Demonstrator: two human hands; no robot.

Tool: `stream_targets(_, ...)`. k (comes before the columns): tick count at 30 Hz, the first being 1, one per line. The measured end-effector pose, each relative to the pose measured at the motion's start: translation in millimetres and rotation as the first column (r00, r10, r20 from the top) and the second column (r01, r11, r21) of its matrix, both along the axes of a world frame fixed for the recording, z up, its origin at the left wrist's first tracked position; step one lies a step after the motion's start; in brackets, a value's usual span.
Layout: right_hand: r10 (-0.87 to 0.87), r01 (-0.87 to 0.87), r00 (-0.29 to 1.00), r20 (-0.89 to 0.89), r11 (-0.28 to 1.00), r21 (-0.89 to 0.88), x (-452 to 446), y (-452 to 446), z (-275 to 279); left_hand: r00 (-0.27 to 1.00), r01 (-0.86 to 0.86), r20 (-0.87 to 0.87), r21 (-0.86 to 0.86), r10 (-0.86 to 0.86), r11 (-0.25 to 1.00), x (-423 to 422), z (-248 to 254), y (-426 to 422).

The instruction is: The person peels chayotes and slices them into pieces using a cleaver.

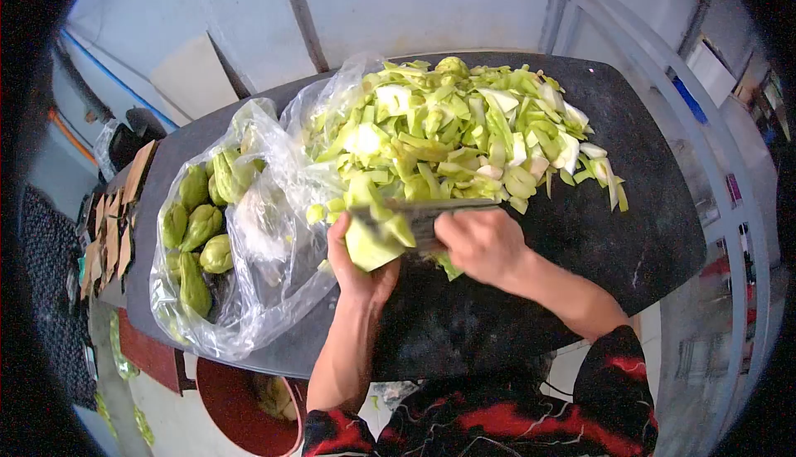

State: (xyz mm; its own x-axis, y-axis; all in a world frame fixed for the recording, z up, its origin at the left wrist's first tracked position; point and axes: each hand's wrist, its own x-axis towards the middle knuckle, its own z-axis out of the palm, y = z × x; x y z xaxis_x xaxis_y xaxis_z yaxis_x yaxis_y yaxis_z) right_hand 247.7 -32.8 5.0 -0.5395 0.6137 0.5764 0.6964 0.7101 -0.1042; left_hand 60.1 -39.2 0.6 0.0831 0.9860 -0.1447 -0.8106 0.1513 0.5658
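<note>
My left hand (361, 270) is wrapped round a pale green chayote (369, 237) above the table's near middle. In my right hand (481, 244), closed round its handle, is a knife (410, 218) whose blade is blurred and lies across the chayote. A piece of green peel hangs at the blade. Just beyond both hands spreads a big heap of green peels and slices (448, 134). To the left, a clear plastic bag (274, 291) lies open with several whole chayotes (201, 227) in it.
The dark table (655, 183) has a rounded edge on the right, beside a grey metal railing (721, 167). Below the near left edge stands a red bucket (240, 424) with pale pieces inside. Torn cardboard (137, 171) is at the far left, and a wall rises behind.
</note>
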Motion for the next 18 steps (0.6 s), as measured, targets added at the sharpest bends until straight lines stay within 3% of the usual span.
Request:
stream_targets(1, -0.022, 0.022, 0.997, -0.069, 1.000, -0.014, 2.7, 10.9, -12.5, 0.999, -0.051, 0.009, -0.054, 0.051, 0.997, 2.1, 2.9, 1.4)
stream_targets(2, -0.028, 0.027, 0.998, -0.062, 1.000, -0.009, 5.4, 11.7, -9.8, 1.000, 0.029, -0.010, 0.008, -0.029, 1.000, -4.6, -3.4, 1.6)
stream_targets(4, -0.031, 0.031, 0.998, -0.049, 1.000, -0.004, 6.7, 8.4, -2.4, 1.000, 0.011, 0.002, 0.021, -0.011, 1.000, -4.1, -6.2, 3.8)
stream_targets(7, 0.091, -0.089, 0.992, -0.084, 0.996, 0.019, 0.7, -12.8, 16.4, 1.000, -0.011, 0.025, 0.033, 0.010, 0.999, -6.6, -13.6, 1.7)
stream_targets(9, 0.112, -0.107, 0.992, -0.058, 0.991, 0.080, -0.9, -17.0, 14.5, 0.993, 0.117, -0.021, 0.035, -0.117, 0.992, -9.9, -10.1, -0.2)
stream_targets(11, 0.020, -0.019, 0.999, -0.036, 1.000, 0.015, 2.4, 4.2, 1.2, 0.994, 0.077, -0.072, -0.017, -0.078, 0.997, -5.8, -6.8, -5.2)
stream_targets(13, -0.087, 0.083, 0.992, -0.087, 0.995, -0.047, 8.9, 29.1, -16.7, 0.980, 0.196, -0.040, 0.033, -0.194, 0.980, -3.3, -11.9, -6.3)
stream_targets(17, -0.123, 0.120, 0.990, -0.073, 0.992, -0.048, 14.1, 28.2, -11.6, 0.982, 0.188, -0.007, 0.108, -0.189, 0.976, -3.0, -6.9, -3.4)
stream_targets(18, -0.136, 0.132, 0.986, -0.097, 0.990, -0.048, 12.2, 23.7, -10.5, 0.989, 0.122, 0.069, 0.090, -0.129, 0.988, -3.8, -6.1, -1.5)
